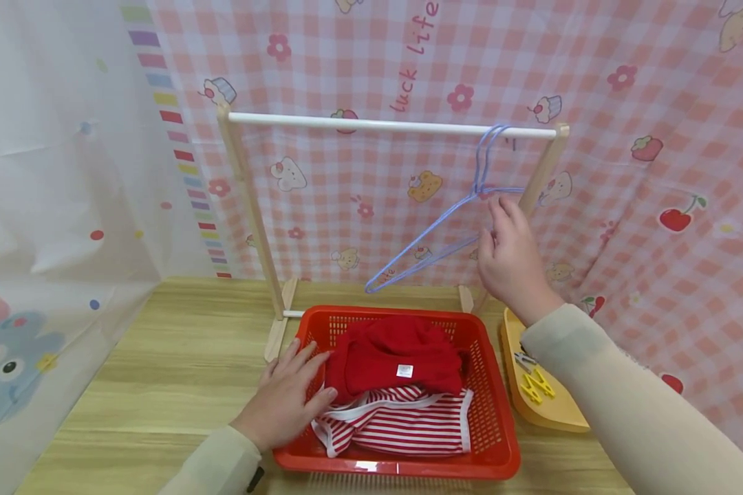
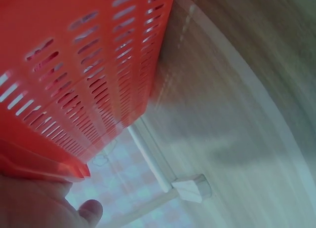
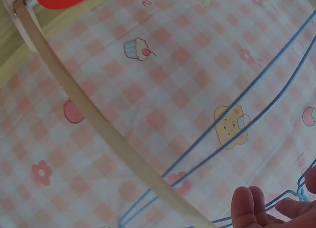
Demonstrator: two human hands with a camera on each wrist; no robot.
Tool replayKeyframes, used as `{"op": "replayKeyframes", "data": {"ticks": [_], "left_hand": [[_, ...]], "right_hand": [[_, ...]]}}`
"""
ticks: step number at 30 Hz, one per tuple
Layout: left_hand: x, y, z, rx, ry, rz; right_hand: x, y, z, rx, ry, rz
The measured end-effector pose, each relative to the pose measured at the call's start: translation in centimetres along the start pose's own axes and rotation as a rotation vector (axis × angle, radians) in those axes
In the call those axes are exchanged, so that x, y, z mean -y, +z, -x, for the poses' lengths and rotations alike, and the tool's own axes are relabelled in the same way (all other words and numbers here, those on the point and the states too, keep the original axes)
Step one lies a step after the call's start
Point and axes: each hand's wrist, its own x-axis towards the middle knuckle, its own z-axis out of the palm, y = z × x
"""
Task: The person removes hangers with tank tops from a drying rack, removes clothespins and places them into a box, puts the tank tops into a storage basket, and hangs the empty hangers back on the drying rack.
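Note:
Two blue wire hangers (image 1: 430, 230) hang together from the white bar (image 1: 371, 125) of a wooden rack, near its right end. My right hand (image 1: 512, 258) is raised beside their neck, its fingers loosely bent and apart from the thumb; no grip on the wire is plain. In the right wrist view, the fingers (image 3: 247, 208) show close to the hanger wires (image 3: 232, 117). My left hand (image 1: 287, 399) rests with spread fingers on the left rim of a red plastic basket (image 1: 501, 454). Inside lie a red garment (image 1: 371, 364) and a red-and-white striped garment (image 1: 408, 430).
A yellow tray (image 1: 563, 405) with yellow clothespins (image 1: 537, 385) and a grey clip (image 1: 523, 360) stands right of the basket, partly under my right forearm. The rack's left post (image 1: 254, 220) rises behind the basket. A checked curtain (image 1: 371, 62) hangs behind the rack.

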Motion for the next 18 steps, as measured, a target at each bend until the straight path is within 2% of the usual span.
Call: {"op": "replayKeyframes", "data": {"ticks": [4,11,18], "left_hand": [[0.1,-0.3,0.0,-0.001,0.014,0.003],[0.6,-1.4,0.0,-0.02,0.029,-0.023],[1.8,-2.6,0.2,-0.03,0.014,-0.071]], "right_hand": [[-0.4,-0.1,1.4,0.035,-0.01,0.004],[-1.5,0.1,3.9,0.033,-0.069,0.04],[-2.8,0.2,6.5,0.133,-0.036,0.077]]}}
